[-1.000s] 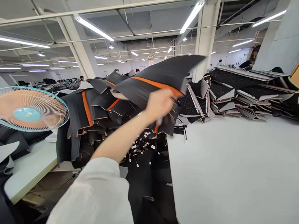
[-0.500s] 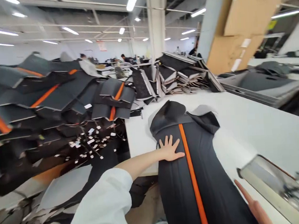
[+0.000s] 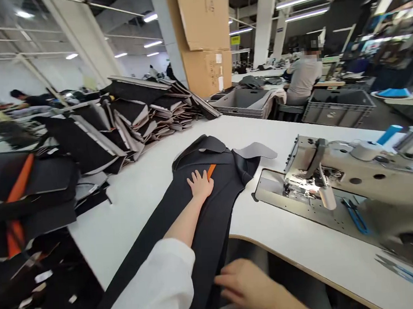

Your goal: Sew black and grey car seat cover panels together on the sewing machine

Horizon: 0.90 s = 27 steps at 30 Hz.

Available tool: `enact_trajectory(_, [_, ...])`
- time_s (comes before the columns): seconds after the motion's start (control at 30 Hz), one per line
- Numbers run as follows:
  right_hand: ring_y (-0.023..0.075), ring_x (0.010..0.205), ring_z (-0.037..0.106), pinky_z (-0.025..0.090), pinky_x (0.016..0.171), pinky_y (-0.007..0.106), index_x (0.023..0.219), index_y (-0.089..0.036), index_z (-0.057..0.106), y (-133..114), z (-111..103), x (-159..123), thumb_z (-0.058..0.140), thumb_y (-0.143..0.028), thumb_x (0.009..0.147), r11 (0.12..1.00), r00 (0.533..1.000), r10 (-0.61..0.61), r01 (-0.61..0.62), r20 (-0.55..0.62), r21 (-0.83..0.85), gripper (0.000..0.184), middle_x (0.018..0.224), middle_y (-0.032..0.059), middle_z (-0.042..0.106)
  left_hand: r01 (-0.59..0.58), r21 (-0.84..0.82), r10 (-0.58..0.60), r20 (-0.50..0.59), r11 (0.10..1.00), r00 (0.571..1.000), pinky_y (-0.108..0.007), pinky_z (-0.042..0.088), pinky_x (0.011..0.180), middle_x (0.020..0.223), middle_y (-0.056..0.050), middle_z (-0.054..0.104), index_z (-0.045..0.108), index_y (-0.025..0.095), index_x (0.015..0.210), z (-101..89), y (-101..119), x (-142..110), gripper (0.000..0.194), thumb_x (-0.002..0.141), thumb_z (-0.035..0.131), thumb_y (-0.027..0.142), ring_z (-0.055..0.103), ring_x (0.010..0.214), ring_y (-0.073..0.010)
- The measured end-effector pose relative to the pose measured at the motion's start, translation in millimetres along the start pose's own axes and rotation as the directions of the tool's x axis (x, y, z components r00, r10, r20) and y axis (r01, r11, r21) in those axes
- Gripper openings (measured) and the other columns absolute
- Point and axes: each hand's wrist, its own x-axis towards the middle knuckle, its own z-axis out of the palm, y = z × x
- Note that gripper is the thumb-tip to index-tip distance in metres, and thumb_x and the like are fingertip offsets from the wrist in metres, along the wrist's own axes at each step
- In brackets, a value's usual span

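Observation:
A long black fabric piece (image 3: 212, 219) with an orange stripe (image 3: 211, 169) lies over the white table (image 3: 132, 201), its near end hanging toward me. At its far end are folded black flaps and a grey flap (image 3: 257, 150). My left hand (image 3: 200, 185) rests on the cloth beside the stripe, palm down and fingers apart. Low in the view, my right hand (image 3: 247, 280) is at the right edge of the fabric's hanging part. Motion smears its fingers, so I cannot make out whether they grip the edge.
A sewing machine (image 3: 354, 164) stands at the right, with blue-handled snips (image 3: 355, 215) on its bed. Stacked dark panels (image 3: 141, 112) line the table's back left. More striped pieces (image 3: 30, 193) hang at the left. Beyond are cardboard boxes (image 3: 206, 70), grey crates (image 3: 338, 109) and a seated person (image 3: 303, 76).
The view has swung right, bringing the sewing machine fully into sight. The fabric piece is turned, its near end now toward the lower left. My right hand has moved to its hanging edge.

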Motion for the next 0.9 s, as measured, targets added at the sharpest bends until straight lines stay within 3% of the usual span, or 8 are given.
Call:
enact_trajectory(0.07, [0.0191, 0.111, 0.054, 0.043, 0.096, 0.033, 0.127, -0.028, 0.051, 30.4, -29.6, -29.1, 0.040, -0.022, 0.089, 0.974, 0.975, 0.148, -0.172, -0.165, -0.146, 0.040, 0.122, 0.0029, 0.059, -0.101, -0.013, 0.101, -0.034, 0.995, 0.994, -0.056, 0.012, 0.108, 0.150, -0.015, 0.020, 0.031, 0.017, 0.141, 6.9, -1.3, -5.3, 0.057, 0.089, 0.024, 0.039, 0.012, 0.138, -0.0322])
enact_trajectory(0.13, [0.0254, 0.125, 0.042, 0.036, 0.103, 0.043, 0.135, -0.026, 0.042, 62.3, -45.4, -57.9, 0.046, -0.030, 0.087, 0.880, 0.931, 0.276, -0.344, -0.239, -0.326, 0.049, 0.136, 0.0078, 0.046, -0.168, -0.029, 0.166, -0.053, 0.985, 0.985, -0.056, 0.012, 0.109, 0.149, -0.013, 0.024, 0.036, 0.018, 0.139, 11.6, -4.7, -6.5, 0.055, 0.088, 0.026, 0.039, 0.015, 0.138, -0.0321])
enact_trajectory(0.2, [0.0318, 0.132, 0.030, 0.029, 0.106, 0.050, 0.141, -0.024, 0.034, 87.0, -47.6, -78.4, 0.057, -0.042, 0.078, 0.777, 0.901, 0.352, -0.432, -0.253, -0.458, 0.070, 0.146, 0.0113, 0.030, -0.218, -0.044, 0.215, -0.068, 0.975, 0.974, -0.055, 0.011, 0.109, 0.148, -0.013, 0.026, 0.037, 0.017, 0.138, 15.7, -4.4, -6.0, 0.056, 0.087, 0.029, 0.039, 0.016, 0.137, -0.0322])
enact_trajectory(0.27, [0.0321, 0.134, 0.025, 0.026, 0.107, 0.051, 0.143, -0.028, 0.029, 100.2, -42.3, -88.8, 0.060, -0.048, 0.074, 0.702, 0.882, 0.397, -0.470, -0.254, -0.535, 0.078, 0.150, 0.0087, 0.020, -0.250, -0.058, 0.245, -0.076, 0.967, 0.966, -0.054, 0.009, 0.110, 0.147, -0.014, 0.027, 0.036, 0.014, 0.138, 20.8, 1.5, -5.9, 0.059, 0.086, 0.031, 0.040, 0.017, 0.137, -0.0323])
enact_trajectory(0.37, [0.0313, 0.135, 0.023, 0.024, 0.107, 0.052, 0.143, -0.030, 0.027, 101.5, -34.3, -92.5, 0.056, -0.056, 0.074, 0.626, 0.849, 0.435, -0.524, -0.300, -0.577, 0.079, 0.151, 0.0055, 0.018, -0.270, -0.076, 0.263, -0.081, 0.960, 0.961, -0.053, 0.006, 0.111, 0.147, -0.018, 0.026, 0.030, 0.009, 0.140, 29.3, 16.3, -8.6, 0.063, 0.086, 0.031, 0.042, 0.017, 0.137, -0.0325])
enact_trajectory(0.57, [0.0310, 0.134, 0.025, 0.021, 0.108, 0.049, 0.141, -0.026, 0.032, 89.2, -35.0, -89.1, 0.054, -0.060, 0.073, 0.556, 0.773, 0.517, -0.629, -0.367, -0.543, 0.080, 0.150, 0.0070, 0.022, -0.345, -0.075, 0.339, -0.080, 0.936, 0.937, -0.049, 0.011, 0.111, 0.147, -0.016, 0.026, 0.029, 0.013, 0.142, 34.2, 30.1, -16.1, 0.063, 0.087, 0.033, 0.044, 0.020, 0.136, -0.0318])
enact_trajectory(0.9, [0.0369, 0.135, 0.016, 0.011, 0.107, 0.054, 0.140, -0.021, 0.033, 76.6, -47.5, -69.4, 0.064, -0.051, 0.066, 0.585, 0.711, 0.628, -0.699, -0.316, -0.411, 0.086, 0.148, 0.0159, 0.024, -0.434, 0.016, 0.433, -0.083, 0.901, 0.897, -0.043, 0.017, 0.111, 0.145, -0.015, 0.031, 0.035, 0.012, 0.139, 19.3, 32.0, -15.8, 0.057, 0.088, 0.031, 0.036, 0.024, 0.136, -0.0265])
